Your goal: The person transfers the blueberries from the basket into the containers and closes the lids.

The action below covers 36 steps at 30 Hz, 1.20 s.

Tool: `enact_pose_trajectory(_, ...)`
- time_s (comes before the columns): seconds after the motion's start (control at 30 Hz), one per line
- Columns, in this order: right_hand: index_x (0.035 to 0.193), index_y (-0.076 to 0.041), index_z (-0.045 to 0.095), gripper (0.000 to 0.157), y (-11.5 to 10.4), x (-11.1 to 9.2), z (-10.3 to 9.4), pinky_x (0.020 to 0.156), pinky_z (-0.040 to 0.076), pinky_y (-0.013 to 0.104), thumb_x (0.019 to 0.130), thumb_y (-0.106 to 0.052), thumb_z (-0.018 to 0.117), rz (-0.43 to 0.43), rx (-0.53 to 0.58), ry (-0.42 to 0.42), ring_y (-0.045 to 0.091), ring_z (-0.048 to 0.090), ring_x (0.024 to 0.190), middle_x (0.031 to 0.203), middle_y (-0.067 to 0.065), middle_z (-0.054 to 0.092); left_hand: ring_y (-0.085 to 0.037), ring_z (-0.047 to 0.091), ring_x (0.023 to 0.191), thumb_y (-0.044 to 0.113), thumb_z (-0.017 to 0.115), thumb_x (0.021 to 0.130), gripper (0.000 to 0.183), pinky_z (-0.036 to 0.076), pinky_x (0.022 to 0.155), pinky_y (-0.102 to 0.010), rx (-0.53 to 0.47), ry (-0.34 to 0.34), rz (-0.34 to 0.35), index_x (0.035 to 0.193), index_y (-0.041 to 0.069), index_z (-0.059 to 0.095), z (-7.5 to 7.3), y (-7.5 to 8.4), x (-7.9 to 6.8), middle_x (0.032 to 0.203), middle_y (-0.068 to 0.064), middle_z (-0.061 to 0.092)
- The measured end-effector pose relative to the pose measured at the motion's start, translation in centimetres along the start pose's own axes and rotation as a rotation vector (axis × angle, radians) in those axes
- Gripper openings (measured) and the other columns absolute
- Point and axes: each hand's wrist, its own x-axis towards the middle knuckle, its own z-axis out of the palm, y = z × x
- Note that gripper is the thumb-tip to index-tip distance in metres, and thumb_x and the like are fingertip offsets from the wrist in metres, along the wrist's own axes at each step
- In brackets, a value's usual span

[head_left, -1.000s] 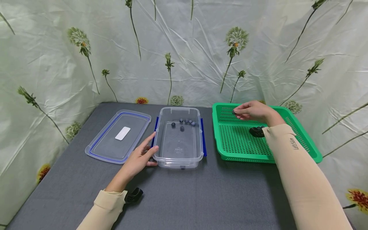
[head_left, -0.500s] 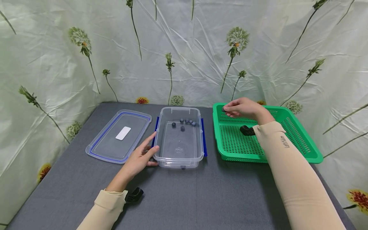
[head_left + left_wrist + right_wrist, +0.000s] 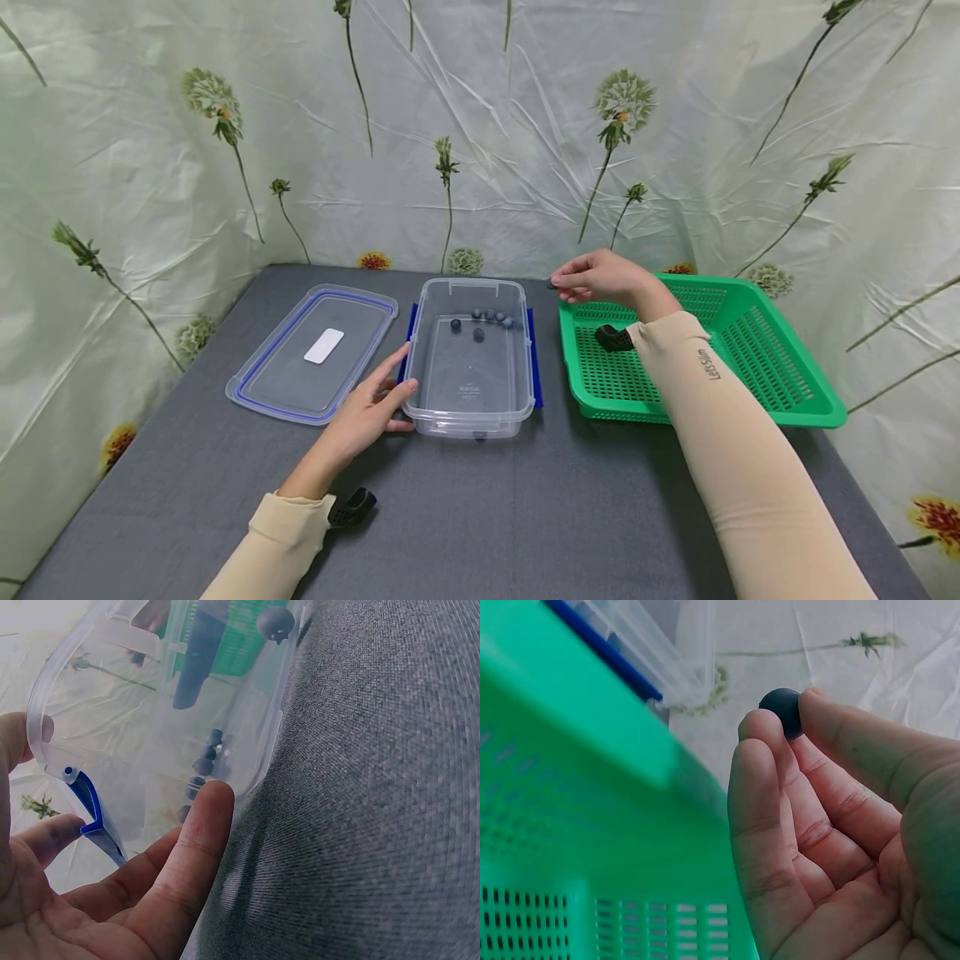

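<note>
While the right hand (image 3: 606, 279) hangs at the far-left corner of the green basket (image 3: 622, 387), item one: single blueberry (image 3: 782, 711), dark, held in a pinch of thumb and fingertips just beyond the basket rim, right of the container (image 3: 468, 416). Item two: said container, clear plastic, upright on grey cloth (image 3: 525, 517), blue latches (image 3: 536, 367) at left and right sides; loose berries (image 3: 478, 335) mostly toward the far end, one more at the near end. Item three: left hand (image 3: 363, 415), thumb at the near-left rim, fingers spread along the left side, touching without clamping. Item four: lid (image 3: 285, 375), blue seal, white label (image 3: 324, 346), flat at far left. Handling notes, by judgement: step in hand appears to be the berry's transfer leftward into the container. Light, even pinch advised; excess pressure may bruise the skin, slackness may let it roll away. Path best kept above the right latch and rim. Release best made low, over the bare near half, to limit bouncing and knocks. Left hand best used as a gentle brace, fingers outside the opening.
</note>
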Motion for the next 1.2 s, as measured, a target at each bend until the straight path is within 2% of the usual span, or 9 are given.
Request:
enact_pose_trajectory(0.17,0.140,0.010,0.062,0.040,-0.6,1.1,1.3,0.084,0.063,0.023,0.110,-0.018,0.064,-0.007,0.006,-0.004,0.008,0.070,0.086,0.093,-0.003,0.074,-0.044,0.065,0.128,0.038,0.060,0.112,0.067,0.070,0.085,-0.039,0.002,0.001,-0.001,0.170,0.039,0.028,0.0,-0.1,0.0,0.155,-0.034,0.049)
enact_pose_trajectory(0.37,0.136,0.010,0.064,0.037,-1.3,2.2,3.0,0.080,0.063,0.021,0.109,-0.016,0.065,-0.027,0.023,-0.025,0.009,0.070,0.083,0.093,0.001,0.075,-0.044,0.066,0.127,0.037,0.060,0.112,0.067,0.070,0.085,-0.039,0.005,0.002,0.001,0.170,0.038,0.028,0.0,0.0,0.0,0.155,-0.033,0.050)
enact_pose_trajectory(0.63,0.135,0.009,0.066,0.035,-2.1,3.5,5.3,0.085,0.065,0.026,0.109,-0.015,0.066,-0.039,0.027,-0.048,0.009,0.070,0.080,0.088,-0.001,0.075,-0.044,0.066,0.127,0.039,0.060,0.112,0.067,0.070,0.085,-0.039,0.004,-0.001,0.002,0.170,0.039,0.028,0.0,-0.1,0.1,0.154,-0.034,0.051)
enact_pose_trajectory(0.8,0.132,0.008,0.068,0.033,-2.7,4.1,6.8,0.079,0.064,0.023,0.108,-0.014,0.066,-0.046,0.027,-0.066,0.008,0.069,0.077,0.089,0.000,0.075,-0.044,0.066,0.127,0.039,0.060,0.112,0.067,0.070,0.084,-0.039,0.011,0.001,0.006,0.170,0.038,0.028,-0.1,-0.2,0.1,0.152,-0.034,0.052)
enact_pose_trajectory(1.07,0.133,0.007,0.069,0.034,-3.4,5.3,9.0,0.073,0.062,0.020,0.108,-0.014,0.066,-0.021,0.034,-0.091,0.010,0.071,0.079,0.089,0.001,0.076,-0.045,0.065,0.128,0.039,0.060,0.111,0.066,0.070,0.084,-0.039,0.010,0.005,0.004,0.170,0.040,0.029,-0.1,-0.2,0.0,0.154,-0.033,0.051)
enact_pose_trajectory(1.2,0.134,0.008,0.068,0.034,-3.6,5.6,9.9,0.075,0.064,0.022,0.108,-0.012,0.066,-0.002,0.056,-0.091,0.009,0.070,0.075,0.093,0.006,0.076,-0.044,0.065,0.128,0.039,0.060,0.111,0.066,0.070,0.084,-0.039,0.018,0.009,0.001,0.170,0.040,0.029,-0.1,-0.1,0.0,0.154,-0.033,0.051)
